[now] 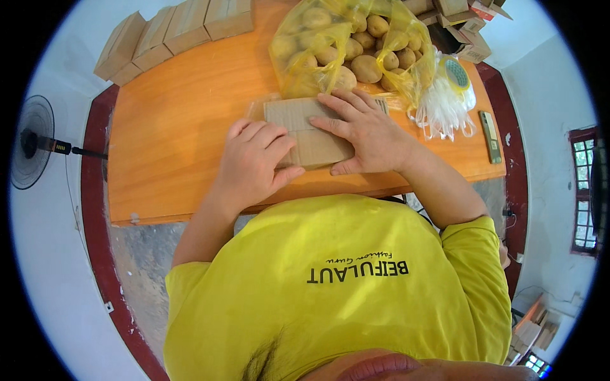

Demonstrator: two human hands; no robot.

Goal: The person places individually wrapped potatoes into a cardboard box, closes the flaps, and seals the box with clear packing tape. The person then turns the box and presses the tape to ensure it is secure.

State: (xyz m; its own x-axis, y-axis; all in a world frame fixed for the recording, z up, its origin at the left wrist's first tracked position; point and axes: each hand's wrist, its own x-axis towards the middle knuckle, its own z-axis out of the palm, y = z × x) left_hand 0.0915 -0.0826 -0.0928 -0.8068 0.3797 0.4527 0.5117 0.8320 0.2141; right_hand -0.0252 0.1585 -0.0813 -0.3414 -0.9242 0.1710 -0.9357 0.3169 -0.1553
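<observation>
A small brown cardboard box (312, 146) lies flat near the front edge of the table, between my two hands. My left hand (253, 159) grips its left end, with bent fingers at the end and the thumb along the near side. Across the right part of its top my right hand (368, 136) rests flat, fingers spread. A piece of clear film or tape (257, 109) shows by the box's far left corner. Just behind the box, a yellow plastic bag (283, 47) stands open, full of potatoes (366, 68).
The orange wooden table (184, 120) carries a row of cardboard boxes (190, 25) at the far left. To the right are white plastic bags (441, 111), a tape roll (455, 73) and a flat greenish device (490, 136). More cardboard (470, 44) sits far right. A fan (32, 143) stands left.
</observation>
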